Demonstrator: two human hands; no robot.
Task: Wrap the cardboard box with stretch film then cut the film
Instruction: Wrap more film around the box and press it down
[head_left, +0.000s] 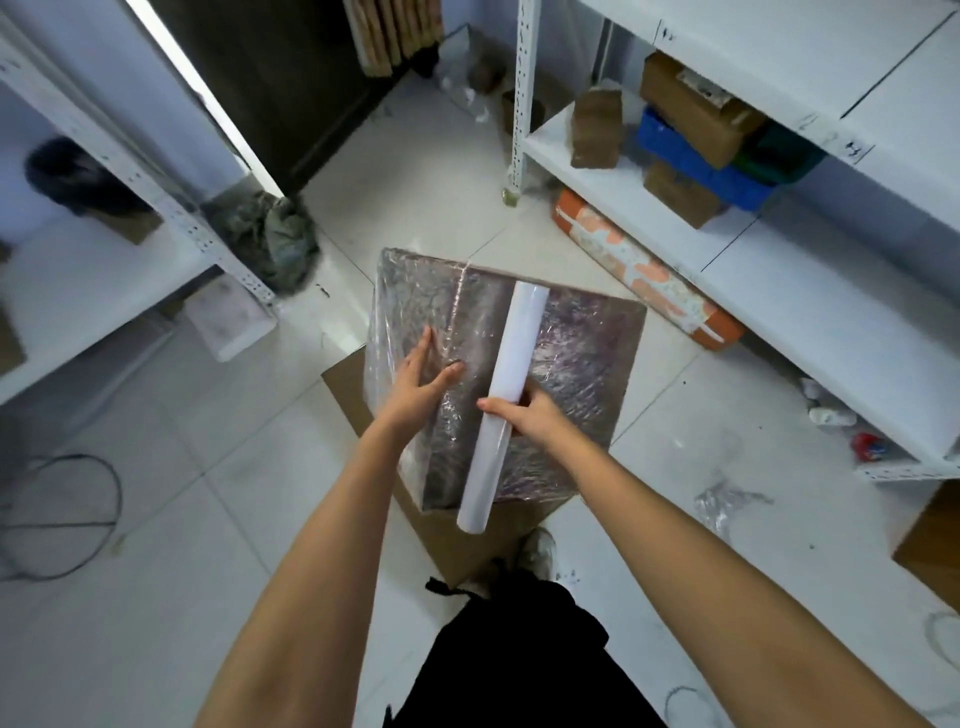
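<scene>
My right hand (530, 415) grips the stretch film roll (503, 405) around its middle; my fingers curl behind the white tube, so only the thumb and knuckles show. The roll lies across the top of the cardboard box (519, 364), running from far to near, its near end jutting past the box edge. My left hand (423, 379) rests flat and relaxed on the box top, just left of the roll, fingers straight. Wrinkled, shiny film already covers the box top and its left side, hiding the cardboard's colour. The box sits on a second brown box (452, 535), mostly hidden beneath it, on the tiled floor (208, 519) between white shelves (779, 270).
</scene>
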